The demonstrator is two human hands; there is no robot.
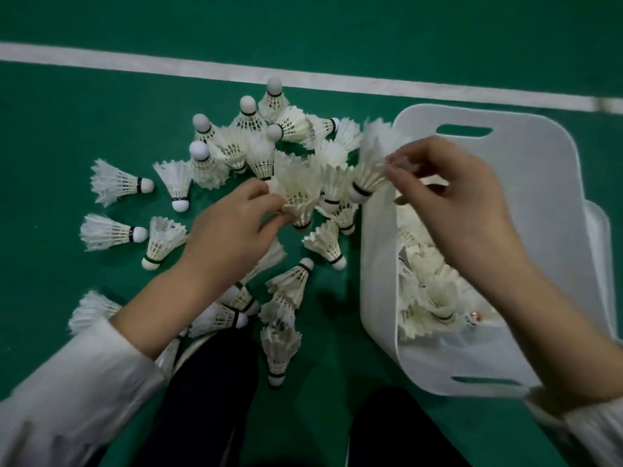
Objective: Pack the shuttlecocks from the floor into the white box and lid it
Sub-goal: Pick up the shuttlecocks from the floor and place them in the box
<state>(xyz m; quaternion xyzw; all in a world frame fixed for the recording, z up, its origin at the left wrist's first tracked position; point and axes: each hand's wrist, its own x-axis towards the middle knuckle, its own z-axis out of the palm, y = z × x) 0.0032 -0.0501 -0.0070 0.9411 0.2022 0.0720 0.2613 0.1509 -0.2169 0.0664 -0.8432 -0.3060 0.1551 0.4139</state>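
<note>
Several white feather shuttlecocks (259,153) lie and stand in a loose pile on the green floor. My left hand (232,224) pinches the feathers of one shuttlecock (300,197) in the middle of the pile. My right hand (448,197) pinches the feather skirt of another shuttlecock (369,170), cork end down, held above the left rim of the white box (377,264). The box stands on the right with slot handles and several shuttlecocks (431,291) inside. Part of a white piece (600,251), perhaps the lid, shows behind the box's right side.
A white court line (303,79) runs across the green floor behind the pile. My dark trouser legs (209,399) fill the bottom centre. Loose shuttlecocks (114,210) lie scattered to the left and near my knees.
</note>
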